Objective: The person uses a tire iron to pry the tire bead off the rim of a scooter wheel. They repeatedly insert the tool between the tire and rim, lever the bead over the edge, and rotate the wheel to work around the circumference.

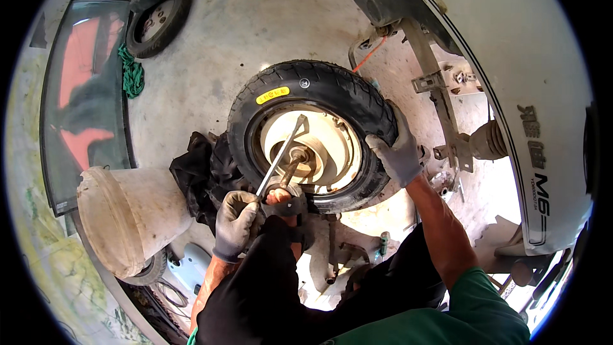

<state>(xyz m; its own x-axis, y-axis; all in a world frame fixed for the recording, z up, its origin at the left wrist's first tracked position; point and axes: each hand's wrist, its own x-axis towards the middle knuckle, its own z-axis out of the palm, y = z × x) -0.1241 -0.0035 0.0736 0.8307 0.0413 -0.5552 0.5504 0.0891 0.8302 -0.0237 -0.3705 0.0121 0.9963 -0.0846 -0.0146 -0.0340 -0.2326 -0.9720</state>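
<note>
Clutching a steel tyre lever [280, 157] in the gloved left hand [235, 222], angled across that cream wheel [335, 144], while the gloved right hand [397, 152] grabs the black tyre [255, 110] edge, thumb on sidewall.

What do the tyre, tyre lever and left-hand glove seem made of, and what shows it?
Tyre: dull black rubber, by its moulded tread.
Tyre lever: probably steel, by its smooth grey, metallic look.
Left-hand glove: matte, pale fabric, perhaps coated, by its soft creases.
</note>
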